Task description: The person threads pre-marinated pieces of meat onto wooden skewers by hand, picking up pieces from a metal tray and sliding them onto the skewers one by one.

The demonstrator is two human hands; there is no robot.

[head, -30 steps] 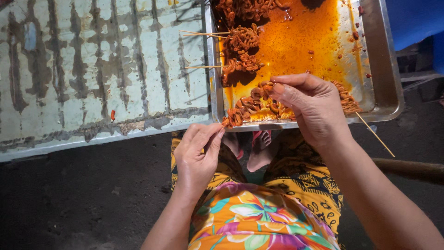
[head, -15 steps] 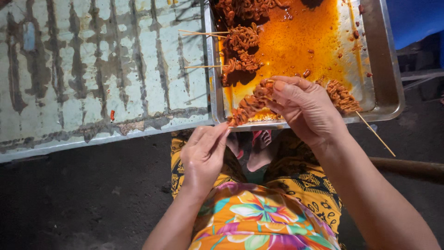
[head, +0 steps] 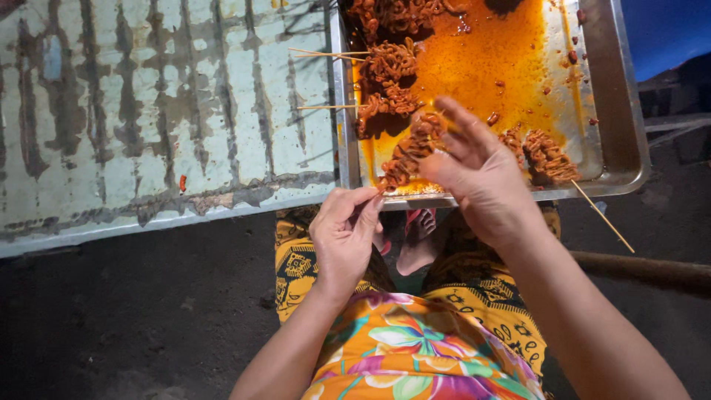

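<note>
- Pinching the bare near end of the skewer (head: pixel 406 155) with my left hand (head: pixel 344 241), I keep that grip clamped on the stick just at the near rim of the metal tray (head: pixel 618 96).
- From this grip the skewer's long axis runs up and to the right, away from me, over the tray's near edge into the orange sauce.
- My right hand (head: pixel 481 174) sits at the far end of that axis, fingers spread apart over the threaded meat; whether the fingertips actually press the meat I cannot tell.
- So the left hand is nearer the stick's bare end, the right hand nearer the loaded part.
- To the right of my right hand lies a finished skewer (head: pixel 552 159), its stick poking out past the tray rim toward me.
- Beyond my grip, further into the tray, more finished skewers (head: pixel 389 63) lie with sticks pointing left over the rim.
- Left of my grip stretches the worn pale surface (head: pixel 148 111).
</note>
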